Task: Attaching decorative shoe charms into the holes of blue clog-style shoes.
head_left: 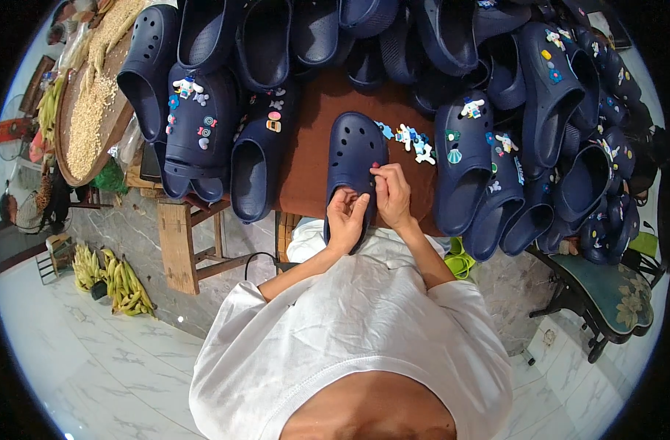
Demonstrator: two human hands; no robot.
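A navy blue clog with round holes in its toe lies before me, toe pointing away. My left hand grips it, fingers reaching into the foot opening and thumb on the edge. At the clog's right side, my right hand is closed in a pinch by a small pinkish-red charm. Whether the charm's stem sits in a hole is hidden. Several blue, white and yellow shoe charms lie in a cluster just right of the toe, on the brown tabletop.
Navy clogs crowd the far side; a charm-covered clog stands left and another right. Far left is a round tray of pale kernels. A wooden stool, bananas and a dark chair stand lower around me.
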